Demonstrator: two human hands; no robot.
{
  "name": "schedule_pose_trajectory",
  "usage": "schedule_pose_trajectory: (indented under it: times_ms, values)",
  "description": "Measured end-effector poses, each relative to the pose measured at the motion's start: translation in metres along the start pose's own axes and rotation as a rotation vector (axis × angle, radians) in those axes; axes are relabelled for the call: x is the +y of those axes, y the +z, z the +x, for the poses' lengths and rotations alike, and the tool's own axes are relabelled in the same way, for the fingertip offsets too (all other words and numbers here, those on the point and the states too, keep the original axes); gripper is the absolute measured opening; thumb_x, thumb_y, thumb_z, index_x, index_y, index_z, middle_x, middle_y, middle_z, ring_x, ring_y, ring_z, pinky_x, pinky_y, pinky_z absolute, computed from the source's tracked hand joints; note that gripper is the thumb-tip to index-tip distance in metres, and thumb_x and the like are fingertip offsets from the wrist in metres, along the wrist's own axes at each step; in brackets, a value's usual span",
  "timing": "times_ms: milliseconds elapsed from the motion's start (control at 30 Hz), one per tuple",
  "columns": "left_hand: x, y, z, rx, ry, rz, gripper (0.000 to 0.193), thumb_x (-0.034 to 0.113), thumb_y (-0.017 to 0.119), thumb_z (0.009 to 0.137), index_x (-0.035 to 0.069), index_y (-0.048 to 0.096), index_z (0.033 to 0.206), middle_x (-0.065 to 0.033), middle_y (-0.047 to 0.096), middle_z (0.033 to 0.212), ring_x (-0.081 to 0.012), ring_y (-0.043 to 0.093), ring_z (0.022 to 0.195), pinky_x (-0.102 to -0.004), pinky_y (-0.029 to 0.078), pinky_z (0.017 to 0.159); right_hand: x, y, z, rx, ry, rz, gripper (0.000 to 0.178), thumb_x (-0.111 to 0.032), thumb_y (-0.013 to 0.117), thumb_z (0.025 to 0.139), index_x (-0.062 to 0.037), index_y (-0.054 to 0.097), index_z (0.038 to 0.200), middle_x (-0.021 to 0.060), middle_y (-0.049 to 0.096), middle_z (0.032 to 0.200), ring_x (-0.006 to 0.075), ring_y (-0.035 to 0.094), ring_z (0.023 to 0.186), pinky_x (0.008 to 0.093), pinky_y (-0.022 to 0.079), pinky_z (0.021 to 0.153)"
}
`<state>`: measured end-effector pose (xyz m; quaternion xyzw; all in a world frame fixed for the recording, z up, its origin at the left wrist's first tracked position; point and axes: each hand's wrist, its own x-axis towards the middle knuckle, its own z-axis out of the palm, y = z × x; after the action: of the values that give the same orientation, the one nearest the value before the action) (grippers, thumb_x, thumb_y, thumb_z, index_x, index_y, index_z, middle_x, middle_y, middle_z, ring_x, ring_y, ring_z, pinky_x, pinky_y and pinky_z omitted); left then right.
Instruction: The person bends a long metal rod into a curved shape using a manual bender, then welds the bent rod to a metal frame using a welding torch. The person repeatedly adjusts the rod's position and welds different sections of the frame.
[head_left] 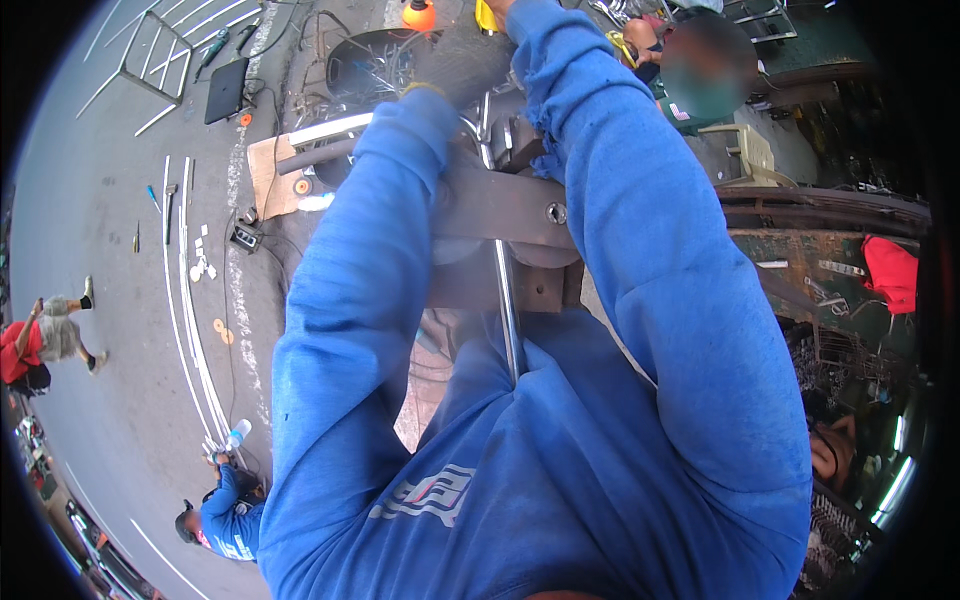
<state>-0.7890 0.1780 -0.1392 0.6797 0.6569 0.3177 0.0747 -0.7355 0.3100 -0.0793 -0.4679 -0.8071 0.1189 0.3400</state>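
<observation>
A shiny metal tube (507, 310) runs from my lap up through a heavy metal bending machine (500, 208) and comes out on its far side. The machine has a broad flat plate with a bolt at its right end, and rounded parts show below the plate. My left hand (458, 68), in a grey glove with a yellow cuff, is just beyond the machine near the tube's far end; its fingers are blurred. Stretched farther, my right hand (500, 6) is mostly cut off by the top edge, with something yellow (486, 16) beside the wrist.
Long pale tubes (190, 300) and tools lie on the ground at left, with a welded frame (150, 70) beyond. A person in blue (232, 515) crouches lower left; another person (700, 75) is close at upper right. A plastic chair (745, 155) stands at right.
</observation>
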Motion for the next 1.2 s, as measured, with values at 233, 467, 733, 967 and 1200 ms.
schedule_pose_trajectory:
  times_ms: [233, 467, 733, 967, 1200]
  values:
    - [0.017, -0.017, -0.012, -0.024, -0.214, -0.139, 0.047, 0.032, 0.052, 0.097, -0.007, 0.058, 0.122, -0.0356, 0.065, 0.1, -0.0505, 0.065, 0.097, -0.0533, 0.053, 0.083, -0.009, 0.0, 0.001, -0.034, 0.176, 0.124, 0.045, -0.031, 0.043, 0.09, 0.0006, 0.075, 0.093, 0.0257, 0.071, 0.105, 0.042, 0.069, 0.101, 0.0483, 0.052, 0.089]
    - [-0.013, 0.001, 0.0, -0.013, 0.367, 0.285, 0.037, 0.026, 0.051, 0.096, -0.005, 0.064, 0.112, -0.0321, 0.065, 0.102, -0.0411, 0.065, 0.092, -0.0473, 0.051, 0.088, -0.028, -0.015, 0.003, -0.259, -0.012, -0.449, 0.029, -0.024, 0.056, 0.091, -0.0084, 0.078, 0.1, 0.0164, 0.075, 0.106, 0.0328, 0.073, 0.102, 0.0449, 0.057, 0.085]
    - [0.008, -0.005, -0.009, 0.11, -0.19, -0.379, 0.058, 0.04, 0.066, 0.089, -0.007, 0.058, 0.121, -0.0325, 0.067, 0.105, -0.0434, 0.066, 0.097, -0.0453, 0.052, 0.084, -0.01, -0.008, -0.001, -0.021, 0.294, 0.244, 0.038, -0.037, 0.055, 0.095, -0.0062, 0.074, 0.106, 0.0201, 0.073, 0.108, 0.0327, 0.07, 0.101, 0.0451, 0.056, 0.083]
    - [0.031, -0.037, -0.01, -0.123, -0.36, -0.499, 0.05, 0.041, 0.068, 0.091, -0.001, 0.063, 0.116, -0.017, 0.071, 0.092, -0.0261, 0.071, 0.085, -0.0385, 0.055, 0.077, 0.002, -0.068, -0.02, -0.256, 0.51, 0.8, 0.059, -0.055, 0.051, 0.097, -0.0073, 0.058, 0.13, 0.0142, 0.063, 0.12, 0.0319, 0.063, 0.106, 0.0515, 0.051, 0.088]
    - [0.051, -0.056, -0.01, -0.138, -0.429, -0.492, 0.047, 0.036, 0.067, 0.091, -0.004, 0.061, 0.114, -0.0168, 0.07, 0.089, -0.0246, 0.07, 0.078, -0.0373, 0.056, 0.072, 0.034, -0.231, -0.085, -0.255, 0.395, 0.612, 0.062, -0.054, 0.057, 0.096, -0.0059, 0.053, 0.136, 0.0115, 0.062, 0.122, 0.0239, 0.065, 0.102, 0.0435, 0.047, 0.089]
